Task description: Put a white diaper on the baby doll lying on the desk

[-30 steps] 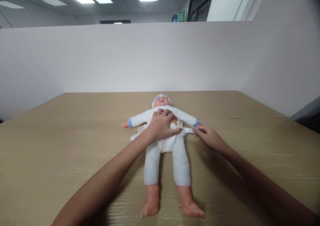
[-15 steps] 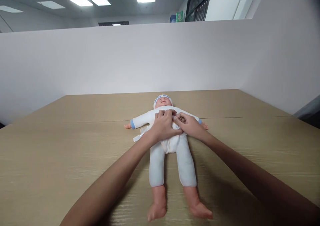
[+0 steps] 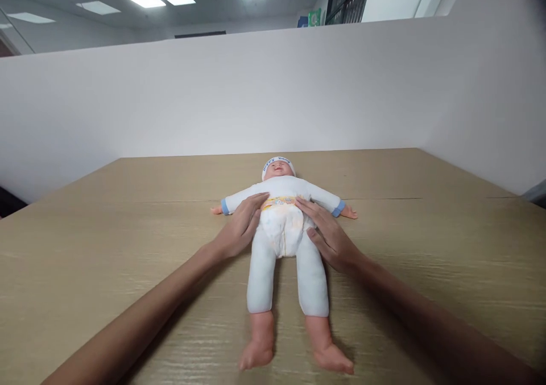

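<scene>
A baby doll (image 3: pixel 286 183) in white clothes with blue cuffs and a lettered white headband lies on its back, feet toward me. Around its hips is a white diaper (image 3: pixel 282 228) with a yellow patterned band at the waist. My left hand (image 3: pixel 244 223) rests flat against the diaper's left side, fingers stretched out toward the waistband. Against the right side lies my right hand (image 3: pixel 329 231), its fingers extended and thumb apart, fingertips at the end of the band. Neither hand grips anything. The diaper's sides are partly hidden under my hands.
The doll lies on a wide wooden tabletop (image 3: pixel 128 231). A white partition (image 3: pixel 273 95) rises along the table's far edge, and another white wall stands at the right. Beyond the partition are ceiling lights and a green package (image 3: pixel 314 17).
My hands have moved apart from the middle of the waist to its two sides, uncovering the yellow band. The loose white tab at the left no longer shows. My fingers have straightened.
</scene>
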`<state>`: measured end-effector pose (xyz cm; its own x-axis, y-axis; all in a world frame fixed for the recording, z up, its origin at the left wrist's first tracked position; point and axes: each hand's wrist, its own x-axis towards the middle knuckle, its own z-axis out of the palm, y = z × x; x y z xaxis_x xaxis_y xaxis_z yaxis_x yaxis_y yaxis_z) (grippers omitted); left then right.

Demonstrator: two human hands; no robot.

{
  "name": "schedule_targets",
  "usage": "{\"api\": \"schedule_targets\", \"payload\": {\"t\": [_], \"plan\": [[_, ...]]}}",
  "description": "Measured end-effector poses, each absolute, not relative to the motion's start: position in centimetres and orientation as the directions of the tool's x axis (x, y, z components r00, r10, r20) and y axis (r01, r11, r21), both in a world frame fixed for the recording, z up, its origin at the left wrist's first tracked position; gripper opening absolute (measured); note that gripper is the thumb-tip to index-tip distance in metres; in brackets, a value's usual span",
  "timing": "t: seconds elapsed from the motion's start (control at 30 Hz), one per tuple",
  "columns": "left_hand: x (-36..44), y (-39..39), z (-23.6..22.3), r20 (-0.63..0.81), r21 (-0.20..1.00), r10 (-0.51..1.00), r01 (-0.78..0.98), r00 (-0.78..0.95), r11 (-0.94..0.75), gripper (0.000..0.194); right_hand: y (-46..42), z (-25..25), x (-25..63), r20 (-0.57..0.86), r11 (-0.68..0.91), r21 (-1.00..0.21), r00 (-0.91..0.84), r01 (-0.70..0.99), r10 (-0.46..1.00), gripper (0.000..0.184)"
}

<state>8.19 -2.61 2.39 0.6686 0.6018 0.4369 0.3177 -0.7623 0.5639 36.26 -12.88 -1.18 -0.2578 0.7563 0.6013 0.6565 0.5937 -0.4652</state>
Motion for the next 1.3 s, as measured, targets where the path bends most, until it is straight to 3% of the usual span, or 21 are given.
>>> {"api": "schedule_targets", "payload": {"t": [0.23,0.37,0.43,0.5,0.63,0.73,0.83,1.07,1.2,1.3], "plan": [[3.8,-2.2,-0.6,0.360,0.412,0.723,0.595,0.590,-0.690,0.039,-13.2,-0.3,35.9,0.702,0.601,-0.369,-0.211,0.709,0.681,0.052],[3.9,-2.7,-0.4,0.312,0.245,0.812,0.784,0.493,-0.570,0.029,-12.3,2.4,33.7,0.778,0.562,-0.326,-0.122,0.760,0.617,0.024],[3.9,-2.8,-0.3,0.277,0.235,0.846,0.822,0.455,-0.519,0.028,-11.3,3.8,32.1,0.761,0.557,-0.335,-0.130,0.760,0.635,0.011],[3.7,-2.7,-0.2,0.231,0.321,0.879,0.820,0.418,-0.474,0.027,-10.1,5.0,30.6,0.691,0.520,-0.374,-0.143,0.768,0.709,0.011],[3.0,-1.5,0.2,0.123,0.634,0.926,0.690,0.357,-0.350,0.029,-7.9,6.3,28.2,0.470,0.300,-0.415,-0.080,0.859,0.879,0.032],[3.0,-0.7,1.3,0.101,0.747,0.920,0.581,0.379,-0.321,0.037,-7.2,6.6,27.2,0.354,0.148,-0.393,0.001,0.907,0.935,0.039],[4.2,-0.6,2.9,0.115,0.844,0.914,0.447,0.388,-0.296,0.041,-7.2,6.8,26.8,0.308,0.094,-0.396,0.036,0.913,0.951,0.039],[10.3,-1.1,5.1,0.093,0.936,0.852,0.247,0.516,-0.252,0.037,-7.6,7.5,28.2,0.255,0.224,-0.499,-0.105,0.837,0.961,0.035],[11.4,-0.5,3.9,0.207,0.941,0.782,0.100,0.588,-0.324,0.047,-7.1,7.2,29.0,0.270,0.279,-0.507,-0.157,0.816,0.950,0.034],[10.8,0.1,2.6,0.263,0.944,0.810,0.034,0.524,-0.328,0.046,-6.7,6.7,29.1,0.273,0.257,-0.468,-0.139,0.845,0.952,0.038]]}}
